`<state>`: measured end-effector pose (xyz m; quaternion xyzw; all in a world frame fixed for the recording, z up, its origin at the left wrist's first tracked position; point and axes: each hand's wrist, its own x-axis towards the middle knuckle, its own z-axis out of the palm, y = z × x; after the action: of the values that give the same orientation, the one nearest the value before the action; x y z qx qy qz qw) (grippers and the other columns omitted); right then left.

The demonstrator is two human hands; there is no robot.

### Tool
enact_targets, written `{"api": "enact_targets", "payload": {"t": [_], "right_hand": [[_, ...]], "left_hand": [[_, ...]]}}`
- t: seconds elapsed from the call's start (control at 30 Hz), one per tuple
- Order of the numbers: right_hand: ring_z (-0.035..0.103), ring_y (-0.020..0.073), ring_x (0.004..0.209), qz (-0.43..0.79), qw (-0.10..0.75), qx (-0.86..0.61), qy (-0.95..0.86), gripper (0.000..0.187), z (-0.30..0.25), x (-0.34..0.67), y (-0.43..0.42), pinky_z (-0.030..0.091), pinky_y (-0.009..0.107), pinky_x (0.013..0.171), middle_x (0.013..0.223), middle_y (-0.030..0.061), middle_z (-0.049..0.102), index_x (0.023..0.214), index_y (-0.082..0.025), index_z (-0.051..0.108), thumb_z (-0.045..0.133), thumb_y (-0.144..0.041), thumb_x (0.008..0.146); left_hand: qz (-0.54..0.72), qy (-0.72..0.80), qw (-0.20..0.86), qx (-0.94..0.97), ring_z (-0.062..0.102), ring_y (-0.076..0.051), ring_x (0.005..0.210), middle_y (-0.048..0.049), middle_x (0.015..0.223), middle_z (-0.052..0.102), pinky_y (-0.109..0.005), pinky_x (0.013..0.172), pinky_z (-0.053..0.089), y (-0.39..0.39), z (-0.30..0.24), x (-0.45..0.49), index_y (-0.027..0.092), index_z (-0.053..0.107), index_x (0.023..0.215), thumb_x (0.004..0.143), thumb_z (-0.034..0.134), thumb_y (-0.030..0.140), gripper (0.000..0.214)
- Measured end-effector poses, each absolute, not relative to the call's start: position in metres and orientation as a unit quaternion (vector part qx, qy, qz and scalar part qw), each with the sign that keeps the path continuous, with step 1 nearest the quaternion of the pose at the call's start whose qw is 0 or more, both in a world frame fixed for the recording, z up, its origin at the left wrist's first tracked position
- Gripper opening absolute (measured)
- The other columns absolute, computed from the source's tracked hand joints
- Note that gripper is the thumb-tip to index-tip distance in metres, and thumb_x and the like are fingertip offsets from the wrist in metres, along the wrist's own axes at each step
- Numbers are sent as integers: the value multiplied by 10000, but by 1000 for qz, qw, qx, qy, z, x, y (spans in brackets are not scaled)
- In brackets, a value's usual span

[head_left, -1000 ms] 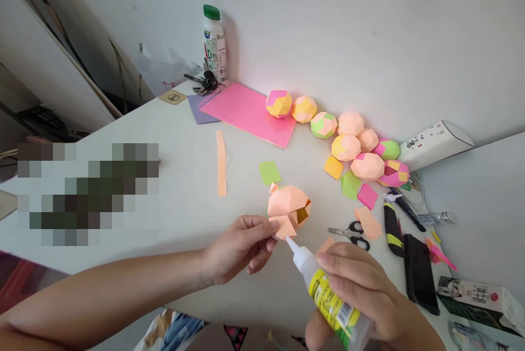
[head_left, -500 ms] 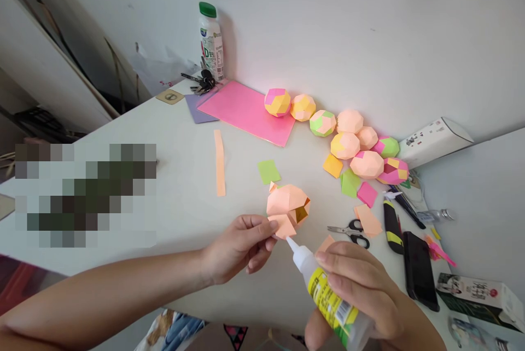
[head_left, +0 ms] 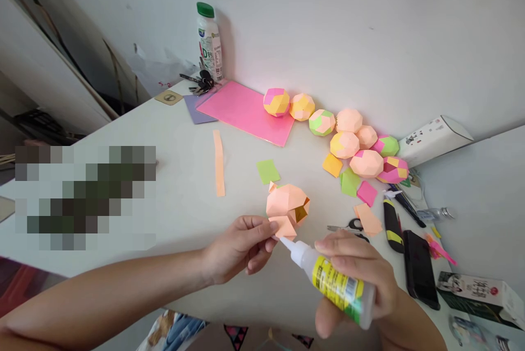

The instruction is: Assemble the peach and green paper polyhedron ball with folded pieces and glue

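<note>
My left hand [head_left: 248, 244] pinches a small peach paper piece [head_left: 284, 226] between thumb and fingers. Just beyond it is a half-built peach paper ball [head_left: 287, 202] with an open gap on its right side; whether the piece is joined to it I cannot tell. My right hand [head_left: 356, 274] is wrapped around a glue bottle [head_left: 338, 285] with a yellow and green label. The bottle is tilted, its white nozzle tip at the lower edge of the peach piece, close to my left fingertips. Scissors [head_left: 348, 226] lie partly hidden behind my right hand.
Several finished paper balls [head_left: 344, 145] line the wall side, some on a pink sheet [head_left: 246, 113]. Loose paper squares [head_left: 268, 171] and a peach strip [head_left: 220, 162] lie about. At right are a cutter [head_left: 392, 225], a phone [head_left: 420, 269] and a carton [head_left: 479, 293]. A bottle [head_left: 210, 42] stands behind keys [head_left: 204, 83].
The glue bottle has tipped flatter, and its nozzle has shifted left along the paper's lower edge. My right hand now covers more of the scissors. My left hand has hardly moved.
</note>
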<state>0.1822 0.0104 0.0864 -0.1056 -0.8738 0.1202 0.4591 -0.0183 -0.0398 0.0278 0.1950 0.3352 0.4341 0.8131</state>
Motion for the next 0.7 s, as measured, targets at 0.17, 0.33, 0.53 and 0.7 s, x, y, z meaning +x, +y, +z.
{"api": "enact_targets", "payload": {"t": [0.17,0.33,0.53,0.7], "right_hand": [[654,219,647,224,510,-150,-816,416,92,182,16,571,358,513,777,65,631,1112,-185,590,648,-484,828],[651,219,641,189,504,-165,-826,369,98,185,18,562,355,497,750,50,604,1090,-202,592,637,-465,836],[655,213,565,121,495,-151,-847,399,94,176,13,585,358,484,689,56,643,1064,-191,590,613,-519,836],[697,211,639,98,447,-131,-880,426,94,182,10,625,343,566,780,93,685,1079,-144,562,621,-497,848]], "left_hand": [[433,325,819,189,301,-38,264,69,297,394,-167,322,222,-40,26,-19,151,551,546,733,723,529,456],[432,316,823,192,294,-34,267,67,306,403,-164,327,224,-41,27,-20,150,551,556,758,706,514,444],[432,313,824,188,296,-34,265,67,305,403,-159,321,217,-41,26,-19,149,548,558,752,710,515,445],[430,317,824,189,290,-31,261,67,299,408,-161,327,224,-39,26,-20,146,552,561,747,715,517,446]]}}
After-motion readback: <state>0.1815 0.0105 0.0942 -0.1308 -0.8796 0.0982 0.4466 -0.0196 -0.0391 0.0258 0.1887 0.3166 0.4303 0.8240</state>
